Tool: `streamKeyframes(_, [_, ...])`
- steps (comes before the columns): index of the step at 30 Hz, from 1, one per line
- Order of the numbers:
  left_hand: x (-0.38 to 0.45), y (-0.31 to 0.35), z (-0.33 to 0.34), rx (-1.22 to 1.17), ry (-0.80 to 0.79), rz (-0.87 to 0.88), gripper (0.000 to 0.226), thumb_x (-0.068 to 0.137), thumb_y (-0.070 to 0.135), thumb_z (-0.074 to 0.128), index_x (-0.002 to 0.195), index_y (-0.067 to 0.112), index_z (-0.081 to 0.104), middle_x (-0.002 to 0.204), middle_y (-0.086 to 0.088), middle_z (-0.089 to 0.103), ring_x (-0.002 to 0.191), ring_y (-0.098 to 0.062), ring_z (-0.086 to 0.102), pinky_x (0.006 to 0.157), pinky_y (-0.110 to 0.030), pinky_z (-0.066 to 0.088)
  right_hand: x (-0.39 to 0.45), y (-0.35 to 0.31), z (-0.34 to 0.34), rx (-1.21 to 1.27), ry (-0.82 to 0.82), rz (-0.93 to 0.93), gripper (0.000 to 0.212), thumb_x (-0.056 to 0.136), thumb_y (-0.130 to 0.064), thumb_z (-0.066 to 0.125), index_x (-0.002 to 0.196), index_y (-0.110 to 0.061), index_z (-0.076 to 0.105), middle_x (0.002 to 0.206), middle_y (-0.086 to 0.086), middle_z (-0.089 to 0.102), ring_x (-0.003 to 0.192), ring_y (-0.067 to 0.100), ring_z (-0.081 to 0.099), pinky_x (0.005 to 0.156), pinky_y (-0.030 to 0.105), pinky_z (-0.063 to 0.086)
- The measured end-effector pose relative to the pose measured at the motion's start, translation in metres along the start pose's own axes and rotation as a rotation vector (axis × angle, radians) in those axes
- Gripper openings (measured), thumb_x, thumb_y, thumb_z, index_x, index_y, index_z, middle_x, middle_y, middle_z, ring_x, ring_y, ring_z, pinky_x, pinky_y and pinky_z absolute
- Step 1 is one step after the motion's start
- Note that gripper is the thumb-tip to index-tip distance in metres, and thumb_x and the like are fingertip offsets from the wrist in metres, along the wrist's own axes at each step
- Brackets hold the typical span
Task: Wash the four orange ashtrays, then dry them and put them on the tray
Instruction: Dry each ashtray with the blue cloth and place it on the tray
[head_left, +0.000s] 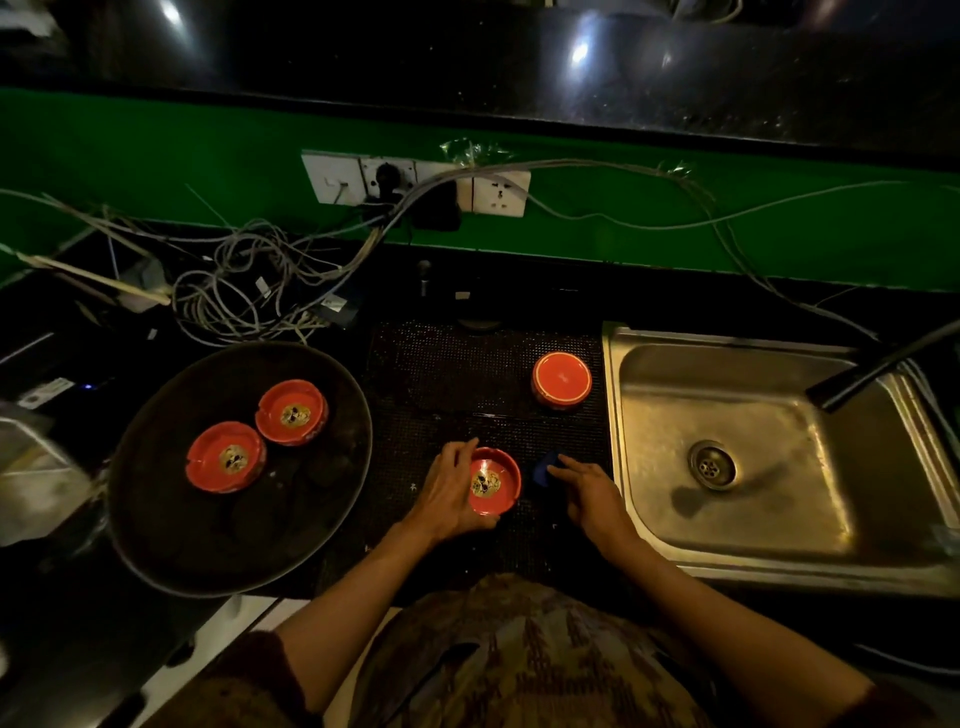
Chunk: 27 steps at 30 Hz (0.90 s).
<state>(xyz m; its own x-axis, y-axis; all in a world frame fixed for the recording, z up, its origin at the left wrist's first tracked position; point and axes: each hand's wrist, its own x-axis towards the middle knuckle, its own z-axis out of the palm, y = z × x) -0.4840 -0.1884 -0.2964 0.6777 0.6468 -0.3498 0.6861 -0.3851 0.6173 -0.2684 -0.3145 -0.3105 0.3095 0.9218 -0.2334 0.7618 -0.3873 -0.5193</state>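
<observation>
The left hand (451, 491) has its grip clamped on an upright orange ashtray (493, 480) on the counter (441, 374) — steadying it for drying, I judge — while the right hand (589, 493), grip apart, reaches the blue cloth (544, 470) just beside.

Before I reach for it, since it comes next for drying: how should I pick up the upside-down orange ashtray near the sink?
Take the upside-down ashtray by its round side wall, coming from above with fingers spread across opposite sides. It sits base-up and flat on the dark mat, so no rim or hollow is open to hook. The right hand is the nearer one, though it is at the blue cloth.
</observation>
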Motion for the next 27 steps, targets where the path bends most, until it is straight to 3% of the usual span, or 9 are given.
streamKeyframes(2, [0.003, -0.002, 0.000, 0.005, -0.032, 0.005, 0.123, 0.059, 0.048, 0.085, 0.152, 0.016, 0.012, 0.149, -0.005, 0.019, 0.137, -0.029, 0.029, 0.113, -0.044, 0.032, 0.003, -0.009, -0.003, 0.102, 0.091, 0.020, 0.049, 0.079, 0.006, 0.062, 0.124, -0.015, 0.065, 0.133, 0.008, 0.059, 0.120, 0.027, 0.057, 0.102, 0.019, 0.033])
streamKeyframes(5, [0.007, -0.013, -0.005, 0.073, -0.104, 0.049, 0.124, 0.060, 0.045, 0.086, 0.153, 0.018, 0.009, 0.153, -0.005, 0.018, 0.140, -0.028, 0.024, 0.118, -0.043, 0.021, 0.008, -0.030, -0.005, 0.235, 0.203, -0.013, 0.041, 0.082, 0.002, 0.065, 0.119, -0.015, 0.068, 0.128, 0.008, 0.064, 0.117, 0.025, 0.060, 0.106, 0.038, 0.043])
streamKeyframes(8, [0.011, -0.023, -0.015, 0.104, -0.140, 0.094, 0.119, 0.060, 0.035, 0.086, 0.153, 0.021, 0.013, 0.152, -0.004, 0.024, 0.140, -0.024, 0.027, 0.116, -0.040, 0.019, 0.006, -0.053, 0.001, 0.271, 0.196, -0.108, 0.041, 0.082, 0.000, 0.068, 0.119, -0.017, 0.068, 0.127, 0.005, 0.064, 0.116, 0.018, 0.059, 0.104, 0.033, 0.043])
streamKeyframes(11, [0.017, -0.028, -0.026, 0.132, -0.188, 0.107, 0.112, 0.064, 0.030, 0.083, 0.153, 0.021, 0.015, 0.150, -0.004, 0.030, 0.139, -0.023, 0.031, 0.112, -0.041, 0.025, 0.007, -0.072, 0.016, 0.131, 0.110, -0.241, 0.041, 0.078, 0.001, 0.069, 0.117, -0.009, 0.068, 0.123, 0.011, 0.066, 0.108, 0.029, 0.063, 0.097, 0.030, 0.043])
streamKeyframes(13, [0.023, -0.028, -0.032, 0.182, -0.227, 0.110, 0.113, 0.065, 0.034, 0.082, 0.154, 0.023, 0.012, 0.149, -0.004, 0.031, 0.138, -0.025, 0.032, 0.111, -0.044, 0.026, 0.011, -0.079, 0.025, -0.047, -0.019, -0.300, 0.046, 0.071, 0.001, 0.068, 0.117, -0.002, 0.065, 0.122, 0.016, 0.065, 0.105, 0.038, 0.062, 0.094, 0.035, 0.046])
streamKeyframes(16, [0.032, -0.024, -0.036, 0.243, -0.258, 0.186, 0.112, 0.065, 0.043, 0.082, 0.153, 0.030, 0.014, 0.147, -0.001, 0.032, 0.131, -0.026, 0.035, 0.108, -0.045, 0.031, 0.017, -0.080, 0.040, -0.304, -0.182, -0.312, 0.059, 0.072, -0.011, 0.067, 0.128, -0.001, 0.054, 0.134, 0.015, 0.054, 0.120, 0.038, 0.052, 0.095, 0.047, 0.049])
streamKeyframes(18, [0.037, -0.021, -0.037, 0.267, -0.280, 0.249, 0.107, 0.064, 0.042, 0.082, 0.150, 0.035, 0.019, 0.148, 0.003, 0.033, 0.125, -0.024, 0.037, 0.105, -0.043, 0.035, 0.021, -0.081, 0.047, -0.391, -0.205, -0.304, 0.056, 0.078, -0.015, 0.063, 0.131, -0.001, 0.051, 0.135, 0.015, 0.051, 0.124, 0.036, 0.048, 0.094, 0.048, 0.049])
streamKeyframes(23, [0.042, -0.025, -0.036, 0.155, -0.222, 0.314, 0.100, 0.056, 0.042, 0.085, 0.143, 0.034, 0.035, 0.142, 0.008, 0.043, 0.124, -0.018, 0.038, 0.103, -0.041, 0.035, 0.033, -0.087, 0.042, -0.256, -0.207, -0.370, 0.040, 0.079, -0.024, 0.058, 0.113, -0.004, 0.060, 0.114, 0.013, 0.060, 0.107, 0.034, 0.058, 0.092, 0.042, 0.049])
streamKeyframes(27, [0.041, -0.027, -0.033, 0.133, -0.182, 0.315, 0.103, 0.054, 0.042, 0.085, 0.144, 0.029, 0.036, 0.142, 0.004, 0.043, 0.128, -0.017, 0.037, 0.109, -0.037, 0.029, 0.034, -0.100, 0.027, -0.233, -0.273, -0.445, 0.045, 0.078, -0.032, 0.058, 0.118, -0.014, 0.063, 0.123, 0.005, 0.061, 0.110, 0.030, 0.056, 0.090, 0.043, 0.048])
